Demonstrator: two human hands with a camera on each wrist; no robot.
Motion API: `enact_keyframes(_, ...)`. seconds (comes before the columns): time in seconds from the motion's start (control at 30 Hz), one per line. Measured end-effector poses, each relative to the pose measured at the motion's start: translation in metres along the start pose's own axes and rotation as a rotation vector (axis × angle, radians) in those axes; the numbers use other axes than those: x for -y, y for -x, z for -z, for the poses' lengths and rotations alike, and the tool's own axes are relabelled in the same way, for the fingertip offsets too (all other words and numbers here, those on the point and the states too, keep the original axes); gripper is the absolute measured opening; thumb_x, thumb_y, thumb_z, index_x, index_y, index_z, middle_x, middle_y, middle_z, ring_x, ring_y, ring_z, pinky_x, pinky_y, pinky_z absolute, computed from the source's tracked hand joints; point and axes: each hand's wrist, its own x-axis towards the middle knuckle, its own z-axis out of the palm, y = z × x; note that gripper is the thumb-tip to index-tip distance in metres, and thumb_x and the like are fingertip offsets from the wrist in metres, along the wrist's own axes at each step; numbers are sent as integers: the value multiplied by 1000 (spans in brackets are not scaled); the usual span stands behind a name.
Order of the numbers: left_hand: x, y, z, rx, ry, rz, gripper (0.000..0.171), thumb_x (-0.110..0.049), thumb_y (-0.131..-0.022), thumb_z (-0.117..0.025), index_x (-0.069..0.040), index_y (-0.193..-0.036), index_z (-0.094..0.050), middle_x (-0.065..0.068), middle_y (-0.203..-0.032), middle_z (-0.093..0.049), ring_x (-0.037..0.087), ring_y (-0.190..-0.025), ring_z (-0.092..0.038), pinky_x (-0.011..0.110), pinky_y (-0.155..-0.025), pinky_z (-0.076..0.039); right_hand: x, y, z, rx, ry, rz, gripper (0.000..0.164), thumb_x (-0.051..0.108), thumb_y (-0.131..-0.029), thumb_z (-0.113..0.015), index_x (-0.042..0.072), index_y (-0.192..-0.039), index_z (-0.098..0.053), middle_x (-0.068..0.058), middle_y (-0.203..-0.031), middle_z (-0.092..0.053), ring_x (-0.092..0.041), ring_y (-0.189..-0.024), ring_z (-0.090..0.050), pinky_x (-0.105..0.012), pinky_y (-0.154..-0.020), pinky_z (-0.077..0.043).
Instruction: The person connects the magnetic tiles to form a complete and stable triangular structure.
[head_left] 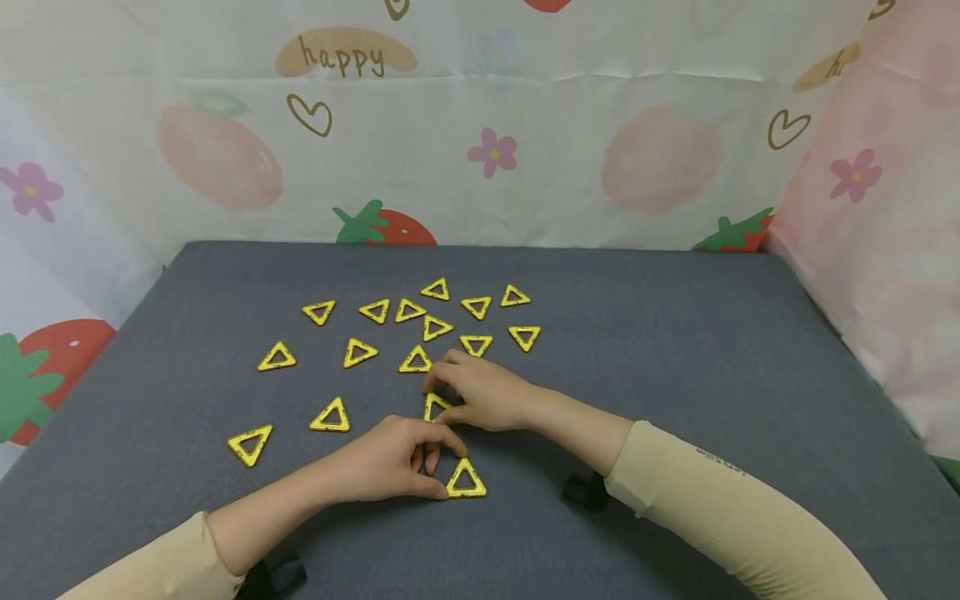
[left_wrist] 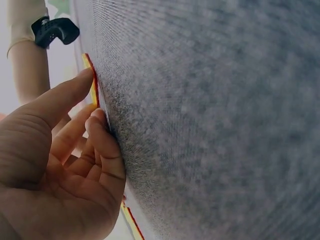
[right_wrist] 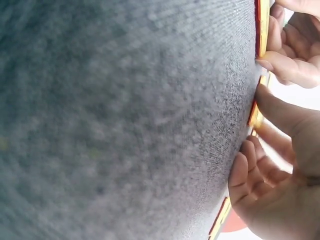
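Note:
My left hand (head_left: 393, 462) pinches a hollow yellow triangle (head_left: 467, 492) near the front of the table, thumb at its lower left corner and index finger at its top. Just beyond and a little to the left, my right hand (head_left: 483, 392) holds a second yellow triangle (head_left: 428, 408) between thumb and index finger, partly covering it. Both pieces lie low at the cloth. Seen edge-on in the left wrist view, the left hand's triangle (left_wrist: 95, 92) has a red underside layer. In the right wrist view, the right hand's triangle (right_wrist: 256, 110) shows the same red edge.
Several more yellow triangles lie scattered over the dark grey tabletop (head_left: 675, 350), mostly beyond the hands and to the left. One triangle (head_left: 476, 337) sits right behind the right hand. A printed curtain (head_left: 555, 183) closes off the back and sides.

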Motion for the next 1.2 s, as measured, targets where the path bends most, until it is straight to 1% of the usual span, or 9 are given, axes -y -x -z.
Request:
enact_keyframes(0.13, 0, 1, 0, -3, 0, -8, 33, -18, -79, -83, -19, -110, -70, -7, -74, -58, 0, -52, -47, 19, -53, -45, 0, 1, 2, -83, -69, -79, 31, 27, -83, -81, 14, -104, -62, -1, -92, -64, -11, -76, -59, -24, -68, -49)
enact_keyframes(0.23, -1, 1, 0, -7, -1, -12, 32, -18, -79, -83, -19, -109, -70, -7, -73, -58, 0, -52, -47, 20, -53, -46, -3, 4, 6, -127, -167, -136, 24, 20, -83, -80, 12, -95, -61, -2, -79, -66, -10, -62, -59, -23, -57, -48)
enact_keyframes(0.33, -2, 0, 1, -9, -11, -13, 32, -18, -79, -83, -19, -108, -70, -7, -73, -58, 0, -52, -48, 20, -53, -46, -10, 8, 10, -126, -279, -188, 15, 16, -87, -76, 10, -91, -63, -4, -77, -69, -10, -59, -63, -24, -56, -52)
enact_keyframes(0.43, -2, 0, 1, -11, -17, -11, 32, -17, -78, -84, -19, -108, -70, -7, -73, -58, 0, -52, -48, 20, -53, -47, -14, 14, 16, -107, -394, -236, 12, 14, -88, -74, 8, -88, -63, -7, -79, -71, -12, -61, -67, -26, -58, -57)
enact_keyframes(0.57, -2, 0, 1, -9, -14, -4, 31, -17, -78, -84, -19, -107, -71, -7, -73, -58, 0, -52, -48, 20, -53, -47, -15, 25, 22, -84, -477, -269, 10, 11, -89, -70, 6, -87, -62, -9, -79, -71, -14, -63, -69, -29, -61, -60)
enact_keyframes(0.7, -3, 0, 0, -3, -9, 4, 31, -17, -79, -83, -19, -107, -71, -7, -73, -58, 1, -52, -48, 20, -53, -47, -17, 40, 24, -45, -505, -266, 4, 8, -88, -68, 7, -92, -65, -8, -76, -72, -14, -64, -70, -31, -63, -60)
enact_keyframes(0.83, -3, 1, 0, -1, -6, 11, 31, -17, -79, -83, -19, -108, -71, -7, -73, -58, 1, -51, -48, 20, -53, -46, -16, 54, 22, -13, -512, -268, 10, 9, -86, -71, 10, -96, -72, -7, -74, -75, -16, -66, -72, -31, -64, -60)
enact_keyframes(1.0, -4, 0, 0, -2, -10, 9, 32, -17, -79, -83, -19, -108, -72, -7, -73, -58, 1, -51, -47, 20, -52, -46, -11, 68, 17, -7, -524, -286, 9, 10, -83, -75, 10, -92, -75, -7, -73, -76, -17, -65, -73, -31, -62, -60)
enact_keyframes(1.2, -4, 1, 0, -7, -9, 5, 31, -16, -78, -83, -18, -107, -72, -7, -73, -57, 0, -51, -47, 20, -52, -46, -2, 76, 11, -7, -536, -298, 6, 9, -82, -75, 11, -88, -76, -6, -72, -76, -16, -64, -73, -30, -61, -60)
